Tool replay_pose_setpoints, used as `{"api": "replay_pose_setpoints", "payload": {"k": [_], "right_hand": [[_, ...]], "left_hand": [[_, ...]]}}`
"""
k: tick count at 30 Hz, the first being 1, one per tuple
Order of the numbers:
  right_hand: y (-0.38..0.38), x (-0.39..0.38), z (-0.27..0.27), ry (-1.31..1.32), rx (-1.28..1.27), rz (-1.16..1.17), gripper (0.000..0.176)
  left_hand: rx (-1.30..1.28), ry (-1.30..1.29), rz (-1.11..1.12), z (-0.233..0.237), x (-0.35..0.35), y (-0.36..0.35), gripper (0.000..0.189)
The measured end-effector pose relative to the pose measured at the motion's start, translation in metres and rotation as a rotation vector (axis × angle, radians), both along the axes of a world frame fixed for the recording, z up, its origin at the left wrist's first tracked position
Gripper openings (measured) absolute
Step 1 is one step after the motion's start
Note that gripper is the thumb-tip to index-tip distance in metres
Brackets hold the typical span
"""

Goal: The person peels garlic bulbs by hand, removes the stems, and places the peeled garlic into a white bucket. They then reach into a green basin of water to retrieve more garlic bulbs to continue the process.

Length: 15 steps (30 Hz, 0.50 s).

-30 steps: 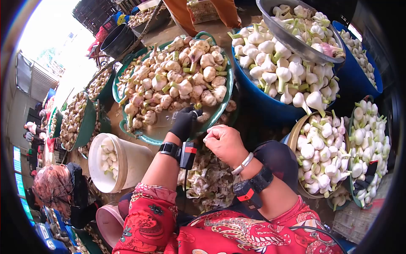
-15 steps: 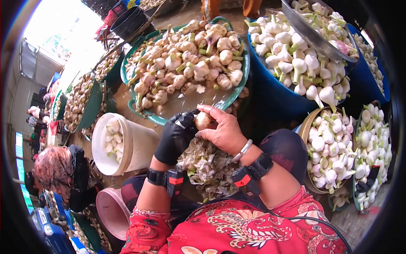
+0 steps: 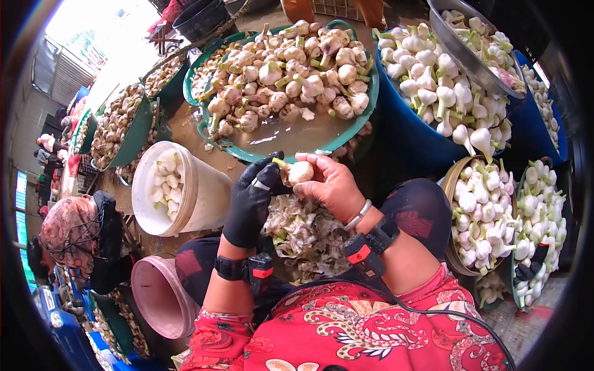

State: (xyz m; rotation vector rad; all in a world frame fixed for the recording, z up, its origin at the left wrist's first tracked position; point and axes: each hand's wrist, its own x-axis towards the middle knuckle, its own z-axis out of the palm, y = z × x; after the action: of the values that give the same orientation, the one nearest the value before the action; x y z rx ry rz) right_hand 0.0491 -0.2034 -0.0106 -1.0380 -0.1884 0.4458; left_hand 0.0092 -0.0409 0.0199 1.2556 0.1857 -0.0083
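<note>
Both hands are up in front of the chest, just this side of the green tub (image 3: 350, 128) of muddy unpeeled garlic. The bare right hand (image 3: 333, 185) has 1 garlic bulb (image 3: 301, 171) wrapped in its fingertips, a firm hold. The bulb's long axis lies roughly sideways, with the green stem stub pointing at the black-gloved left hand (image 3: 250, 201). So the bulb sits between the 2 hands, in the right one's grip and touching the left thumb at the stub end. The left fingers are curled, and there's a small shiny bit on the glove. I can't tell if it's a blade, or if that hand actually grips anything. Below them is a pile of skins (image 3: 304, 238), with the white bucket (image 3: 207, 201) off to the left. Both wrist bands (image 3: 365, 253) have red tags, but I can't read any writing on them.
</note>
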Motion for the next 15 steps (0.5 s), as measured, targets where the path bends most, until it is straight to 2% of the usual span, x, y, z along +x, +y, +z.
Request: {"api": "replay_pose_setpoints", "payload": {"k": [3, 4, 5, 7, 10, 11, 13, 15], "right_hand": [[-0.006, 0.000, -0.004, 0.013, 0.003, 0.060, 0.044], [-0.008, 0.002, -0.007, 0.110, 0.070, 0.108, 0.044], [-0.009, 0.004, -0.010, 0.206, 0.140, 0.156, 0.043], [-0.009, 0.005, -0.015, 0.239, 0.149, 0.169, 0.043], [-0.008, 0.005, -0.016, 0.163, 0.131, 0.166, 0.045], [-0.008, 0.005, -0.016, 0.153, 0.117, 0.166, 0.046], [-0.006, 0.004, -0.017, 0.141, 0.102, 0.166, 0.047], [-0.003, 0.000, -0.018, 0.134, 0.129, 0.128, 0.047]], "left_hand": [[-0.070, 0.044, -0.110, -0.013, 0.005, 0.007, 0.035], [-0.175, 0.094, -0.076, -0.016, 0.004, 0.005, 0.030], [-0.173, 0.093, -0.080, -0.015, 0.003, 0.004, 0.030], [0.164, -0.106, -0.128, -0.014, -0.001, 0.004, 0.029], [0.247, -0.110, -0.045, -0.008, -0.001, -0.006, 0.026], [0.246, -0.110, -0.044, -0.008, 0.001, -0.005, 0.026], [0.037, 0.059, -0.065, -0.010, 0.004, -0.002, 0.025], [0.030, 0.076, -0.079, -0.011, 0.001, 0.001, 0.024]]}}
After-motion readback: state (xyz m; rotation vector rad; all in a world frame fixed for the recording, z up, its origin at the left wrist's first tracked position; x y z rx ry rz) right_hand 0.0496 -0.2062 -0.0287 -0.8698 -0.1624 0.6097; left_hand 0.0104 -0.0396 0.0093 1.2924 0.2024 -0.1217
